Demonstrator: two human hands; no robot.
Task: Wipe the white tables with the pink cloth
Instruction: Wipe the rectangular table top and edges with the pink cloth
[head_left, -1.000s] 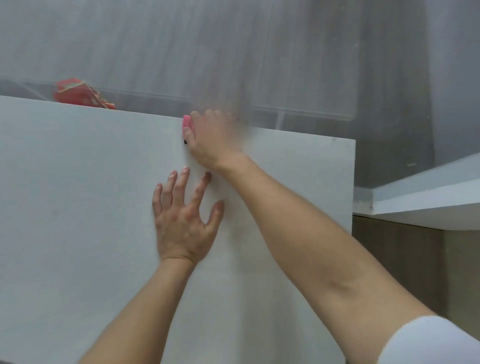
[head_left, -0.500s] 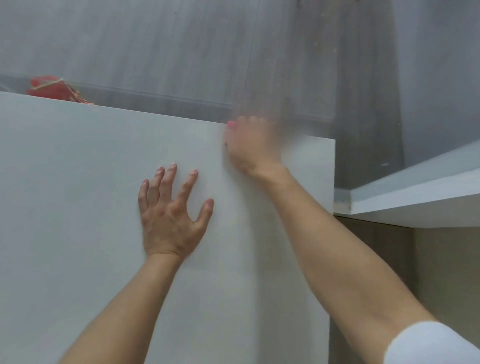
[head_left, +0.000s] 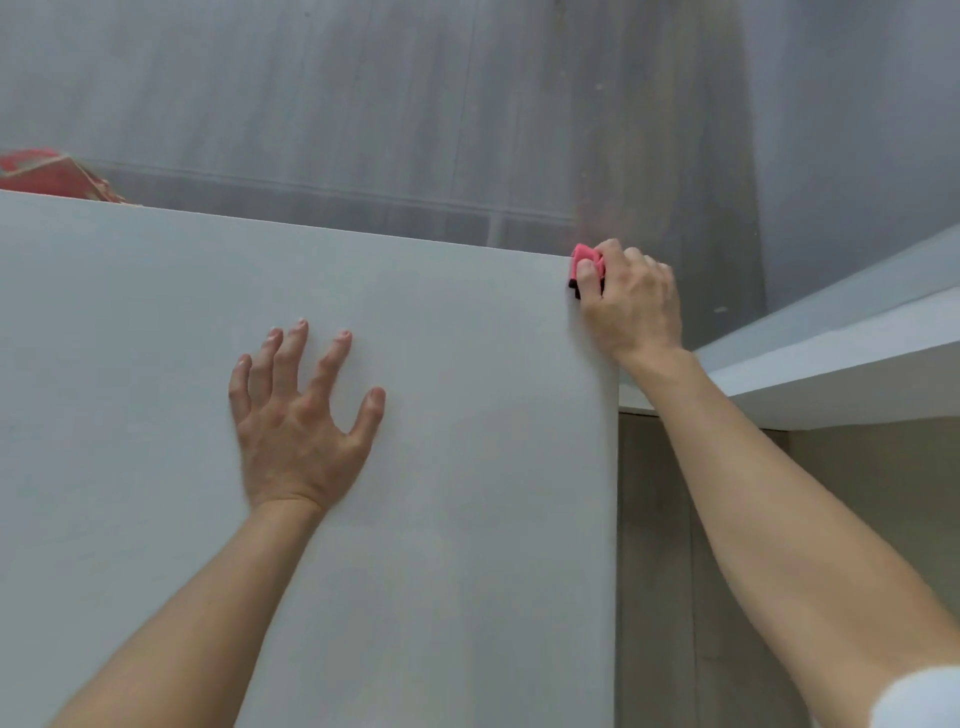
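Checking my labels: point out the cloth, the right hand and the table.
cloth (head_left: 586, 258): head view, on the pink fold at the table's far corner.
right hand (head_left: 636, 304): head view, on the back of the hand.
table (head_left: 130, 364): head view, on the bare white top.

One view only: your head camera sits close above the white table (head_left: 467, 545), facing forward and down toward its far right corner.

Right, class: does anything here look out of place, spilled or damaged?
Nothing stands out. The white table shows no spill or damage; the right hand grips the pink cloth at its far right corner.
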